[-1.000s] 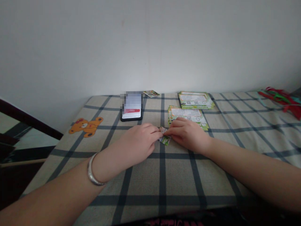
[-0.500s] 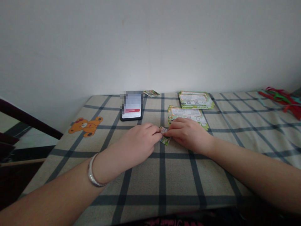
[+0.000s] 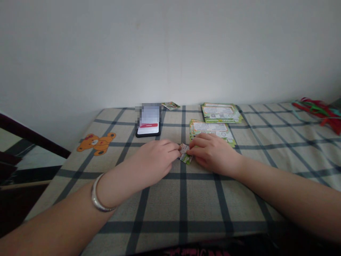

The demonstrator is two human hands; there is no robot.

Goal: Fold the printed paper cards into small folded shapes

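A small folded piece of printed paper (image 3: 185,155), green and white, lies on the checked cloth between my two hands. From the left, my left hand (image 3: 159,156) has its fingertips closed at the paper's edge; a silver bangle is on that wrist. My right hand (image 3: 215,153) pinches the paper's right side, its fingers bent and close together. Just behind the right hand lies a stack of green-edged printed cards (image 3: 210,126), partly covered by that hand. Fingertips hide parts of the folded paper.
A phone (image 3: 148,129) with a blurred screen lies near the wall, beside a folded paper piece (image 3: 171,105). Another card stack (image 3: 221,110) is at the back. An orange bear cutout (image 3: 99,143) lies at left, and red and green strips (image 3: 319,112) at far right.
My left hand has shifted slightly to the left, and more of the folded paper shows between the hands. My right hand stays nearly in place.
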